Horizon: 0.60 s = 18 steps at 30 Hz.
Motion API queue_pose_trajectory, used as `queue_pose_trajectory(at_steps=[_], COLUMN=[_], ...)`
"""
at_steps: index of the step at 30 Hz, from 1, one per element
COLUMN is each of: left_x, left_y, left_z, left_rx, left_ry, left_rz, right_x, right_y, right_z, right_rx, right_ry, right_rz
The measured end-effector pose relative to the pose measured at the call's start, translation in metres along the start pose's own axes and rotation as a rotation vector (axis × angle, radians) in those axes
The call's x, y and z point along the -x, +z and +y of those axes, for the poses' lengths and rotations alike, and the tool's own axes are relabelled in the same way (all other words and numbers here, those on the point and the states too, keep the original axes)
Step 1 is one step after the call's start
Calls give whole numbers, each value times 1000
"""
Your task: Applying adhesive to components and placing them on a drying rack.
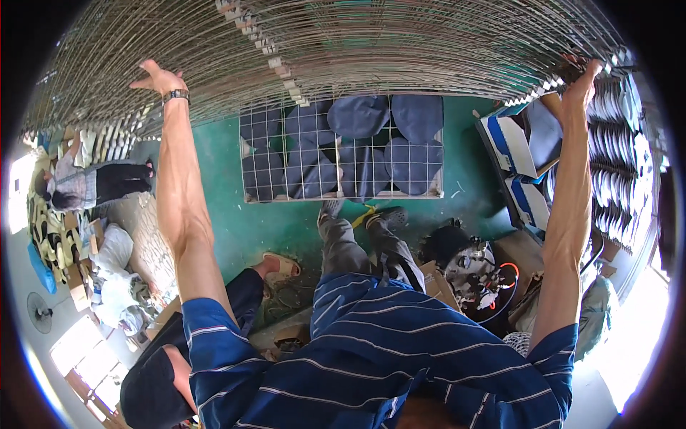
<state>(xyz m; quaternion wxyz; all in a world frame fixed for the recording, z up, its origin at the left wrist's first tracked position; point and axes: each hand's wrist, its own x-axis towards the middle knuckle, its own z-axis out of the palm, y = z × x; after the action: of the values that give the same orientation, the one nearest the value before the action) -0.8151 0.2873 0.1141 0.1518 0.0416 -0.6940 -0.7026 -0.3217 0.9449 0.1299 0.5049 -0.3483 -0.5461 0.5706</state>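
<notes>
A big wire rack (357,50) fills the whole top of the frame, its rods curving from the upper left to the upper right. Both arms stretch up to it from the lower edge. The left hand (158,77), with a watch (176,94) on the wrist, is at the upper left against the rack's lower edge; its fingers are spread wide and it closes on nothing that can be seen. The right hand (584,80) is at the upper right, fingers up at the rack's corner edge; whether they curl around a rod I cannot tell. Both arms are nearly straight and set well apart.

Between the arms, in the middle, green floor (229,214) lies open. A smaller wire frame (343,146) stands there with dark blue cushions (371,143) behind its mesh. Just below it are the person's own shoes (361,213) and grey trousers. At the right edge are stacked white and blue pieces (518,150), close beside the right arm. At the lower right is a heap of cables and parts (475,275). At the lower left another person in dark clothes (214,322) sits close to the left arm, one sandal (280,264) on the floor. Further left, a second person (93,182) stands among piled goods.
</notes>
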Motion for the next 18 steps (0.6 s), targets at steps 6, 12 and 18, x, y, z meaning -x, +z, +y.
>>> queue_pose_trajectory(at_steps=[6, 12, 18], left_x=[15, 36, 33], left_y=[-8, 0, -1], left_z=[2, 20, 19], left_rx=[-52, 14, 54], left_ry=[-29, -42, 23], left_rz=[-9, 12, 43], right_x=[14, 108, 466], right_y=[-2, -57, -114], right_z=[-1, -1, 73], right_rx=[140, 378, 488], right_ry=[113, -485, 414], right_rz=[-1, -166, 48])
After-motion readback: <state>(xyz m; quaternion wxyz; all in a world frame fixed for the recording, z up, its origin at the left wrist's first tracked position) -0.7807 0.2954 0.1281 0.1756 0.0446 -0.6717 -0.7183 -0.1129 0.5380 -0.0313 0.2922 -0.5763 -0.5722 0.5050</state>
